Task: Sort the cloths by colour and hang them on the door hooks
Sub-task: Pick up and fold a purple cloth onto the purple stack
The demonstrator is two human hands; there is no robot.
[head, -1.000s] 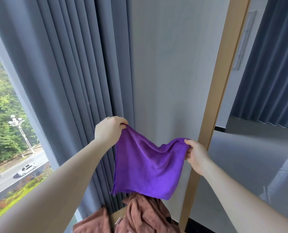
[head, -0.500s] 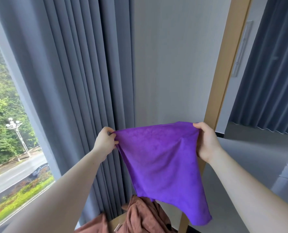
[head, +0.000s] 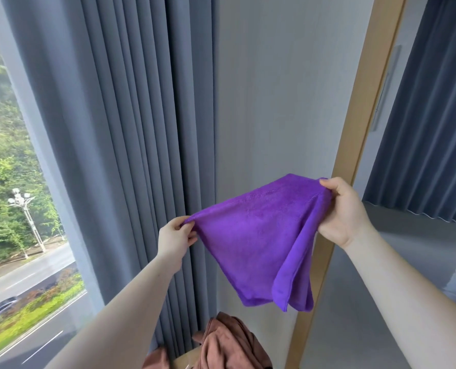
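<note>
A purple cloth (head: 258,235) hangs spread between both hands in front of the grey wall. My left hand (head: 175,239) pinches its left corner, low and near the curtain. My right hand (head: 345,211) grips the opposite corner, higher and next to the wooden door frame (head: 354,123). The cloth's lower part droops to a folded point. Below it lies a heap of brown cloths (head: 226,344) at the bottom edge of the view. No hooks are visible.
Grey-blue curtains (head: 120,129) cover the left, beside a window (head: 22,209) onto a road and trees. Through the doorway on the right are a grey floor (head: 381,262), more curtains (head: 434,115) and a long door handle (head: 383,89).
My right hand has risen and moved right with its corner. My left hand has dropped lower, so the cloth's top edge now slopes up to the right.
</note>
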